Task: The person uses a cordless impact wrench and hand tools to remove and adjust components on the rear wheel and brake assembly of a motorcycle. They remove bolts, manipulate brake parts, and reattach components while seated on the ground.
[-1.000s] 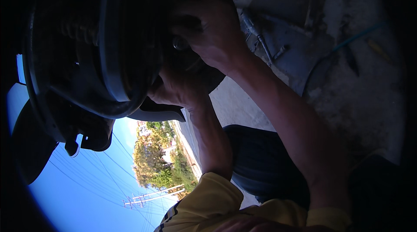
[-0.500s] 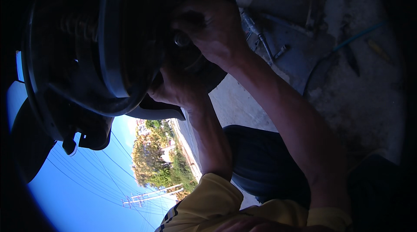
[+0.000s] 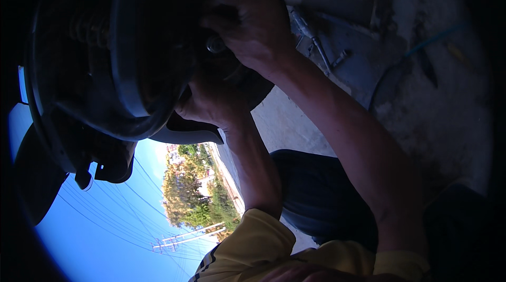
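A large dark round wheel part (image 3: pixel 263 89) fills the upper left of the head view, deep in shadow. Set in its face is a small shiny round metal piece (image 3: pixel 215 44). My right hand (image 3: pixel 253 26) is closed at the part's upper right, thumb and fingers curled against it. Lower down, my left hand (image 3: pixel 211 100) grips near its lower edge, with most fingers hidden behind dark metal. A curved grey metal band (image 3: pixel 126 44) stands to the left of both hands. Shadow hides exactly where the fingers touch.
A coil spring (image 3: pixel 87 31) and a curved black tube (image 3: pixel 105 126) sit left of the band. On the concrete floor at right lie a metal tool (image 3: pixel 311 34), a blue hose (image 3: pixel 435 39) and a dark slim tool (image 3: pixel 427 68). My bent knee (image 3: pixel 321 192) is below my arms.
Both hands have shifted slightly left, together with the round wheel part, its shiny metal piece and the grey band. The tools on the floor lie where they were.
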The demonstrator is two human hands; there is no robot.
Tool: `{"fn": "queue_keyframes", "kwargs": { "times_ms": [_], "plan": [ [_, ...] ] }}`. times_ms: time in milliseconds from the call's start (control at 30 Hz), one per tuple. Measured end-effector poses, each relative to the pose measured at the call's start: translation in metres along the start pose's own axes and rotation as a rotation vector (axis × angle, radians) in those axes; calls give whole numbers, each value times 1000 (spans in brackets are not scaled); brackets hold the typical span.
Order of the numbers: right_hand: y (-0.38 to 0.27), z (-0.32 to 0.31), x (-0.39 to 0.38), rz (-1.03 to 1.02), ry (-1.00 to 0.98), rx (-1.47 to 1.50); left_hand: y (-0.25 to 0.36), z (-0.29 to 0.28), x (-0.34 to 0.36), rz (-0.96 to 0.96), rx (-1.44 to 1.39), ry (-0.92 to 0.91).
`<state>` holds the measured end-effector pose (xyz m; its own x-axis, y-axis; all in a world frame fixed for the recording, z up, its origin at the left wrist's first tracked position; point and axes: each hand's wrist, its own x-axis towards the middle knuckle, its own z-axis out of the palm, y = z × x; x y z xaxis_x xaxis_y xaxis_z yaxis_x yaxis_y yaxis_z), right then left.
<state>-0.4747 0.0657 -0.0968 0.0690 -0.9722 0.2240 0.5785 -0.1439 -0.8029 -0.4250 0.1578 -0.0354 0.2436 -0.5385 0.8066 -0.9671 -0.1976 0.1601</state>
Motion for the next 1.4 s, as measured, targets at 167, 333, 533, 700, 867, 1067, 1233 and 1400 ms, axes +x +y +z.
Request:
{"fn": "queue_keyframes", "kwargs": {
  "times_ms": [167, 333, 533, 700, 867, 1067, 1233, 1400],
  "plan": [
    [-5, -2, 1, 12, -25, -45, -2, -6, 1, 43, 69, -56],
    [-5, 2, 2, -9, -49, -83, 5, 2, 1, -35, -112, 26],
    [-2, 16, 6, 89, -38, -1, -4, -2, 2, 46, 28, -15],
    [3, 12, 4, 40, -21, 96, -9, -10, 4, 256, 327, -99],
    [4, 7, 2, 51, -17, 111, -9, -7, 7, 124, 127, -68],
    [3, 11, 2, 1, 19, 17, 5, -1, 3, -32, -126, -27],
    [4, 5, 1, 8, 11, 13, -7, -4, 3, 189, 103, -64],
    [-1, -2, 2, -53, -20, 77, -20, -7, 2, 229, 272, -40]
  ]
}}
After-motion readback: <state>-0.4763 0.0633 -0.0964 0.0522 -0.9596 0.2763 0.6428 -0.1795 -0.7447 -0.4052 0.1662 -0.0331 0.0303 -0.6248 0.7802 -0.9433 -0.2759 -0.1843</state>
